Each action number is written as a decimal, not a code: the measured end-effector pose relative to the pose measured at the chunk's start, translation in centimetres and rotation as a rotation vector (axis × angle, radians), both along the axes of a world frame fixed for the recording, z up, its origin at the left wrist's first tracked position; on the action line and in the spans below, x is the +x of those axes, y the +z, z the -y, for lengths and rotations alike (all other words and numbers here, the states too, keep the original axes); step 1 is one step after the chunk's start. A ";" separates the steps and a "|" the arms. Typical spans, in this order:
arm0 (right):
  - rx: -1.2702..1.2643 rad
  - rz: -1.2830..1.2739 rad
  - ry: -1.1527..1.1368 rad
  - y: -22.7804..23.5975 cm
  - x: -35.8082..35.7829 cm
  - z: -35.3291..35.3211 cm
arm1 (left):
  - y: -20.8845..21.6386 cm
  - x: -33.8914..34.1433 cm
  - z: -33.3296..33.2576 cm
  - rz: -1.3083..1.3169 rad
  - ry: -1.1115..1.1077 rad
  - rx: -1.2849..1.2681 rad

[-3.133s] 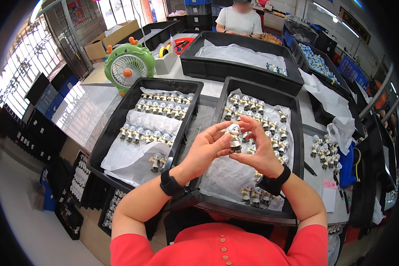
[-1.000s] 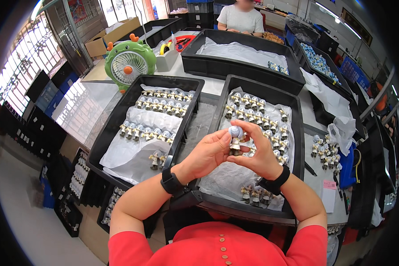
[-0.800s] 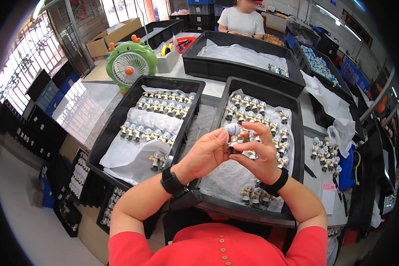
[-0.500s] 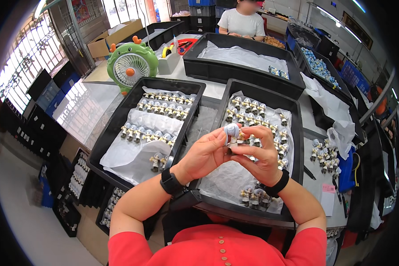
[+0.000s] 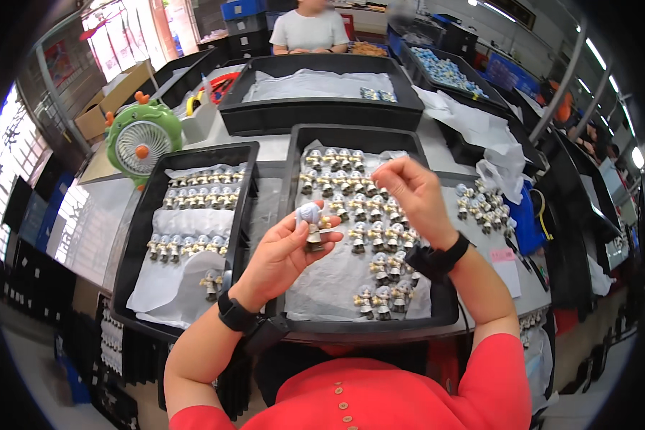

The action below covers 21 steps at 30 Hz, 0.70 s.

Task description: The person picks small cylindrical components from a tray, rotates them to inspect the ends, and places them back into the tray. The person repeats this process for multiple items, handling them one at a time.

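Observation:
My left hand holds a small figurine with a pale blue-grey head and a cream and dark body, upright between thumb and fingers. My right hand is apart from it, raised over the right-hand black tray. Its thumb and fingers are drawn together in a pinch; whether something tiny is between them I cannot make out. Under both hands, rows of similar figurines stand on white paper in that tray. A cluster of figurines is near its front edge.
A second black tray with figurine rows lies left, beside a green fan. Another large tray is behind. More figurines lie at right, near a paper slip and pens. A person in a white shirt sits opposite.
My right hand has let go of the figurine and moved right and up, away from my left hand. The left hand keeps the figurine, slightly lower. The view has turned to the right.

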State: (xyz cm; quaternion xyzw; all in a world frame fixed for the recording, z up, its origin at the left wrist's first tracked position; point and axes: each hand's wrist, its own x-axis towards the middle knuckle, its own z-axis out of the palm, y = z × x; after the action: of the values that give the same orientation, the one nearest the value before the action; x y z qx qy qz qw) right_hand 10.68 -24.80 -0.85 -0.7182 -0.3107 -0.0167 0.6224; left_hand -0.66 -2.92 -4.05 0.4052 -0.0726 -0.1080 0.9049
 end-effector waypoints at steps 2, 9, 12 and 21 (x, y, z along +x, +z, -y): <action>-0.060 -0.018 -0.056 0.2 1.9 3.1 | -0.1 -0.1 0.2 0.002 -0.013 -0.001; -0.796 0.094 -0.399 -7.7 4.9 16.8 | 0.0 0.0 0.9 -0.025 -0.051 0.051; -0.858 0.027 -0.436 -9.3 4.3 17.5 | 0.0 -0.2 0.4 -0.001 -0.039 0.081; -1.031 0.033 -0.415 -11.5 3.8 19.6 | -0.7 0.3 0.3 -0.004 -0.036 -0.031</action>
State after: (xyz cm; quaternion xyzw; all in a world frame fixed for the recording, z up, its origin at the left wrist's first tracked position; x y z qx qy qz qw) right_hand 14.48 -44.38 -12.39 -0.9755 -0.1403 0.0040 0.1693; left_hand -0.33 -3.25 -4.73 0.3895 -0.0799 -0.1241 0.9091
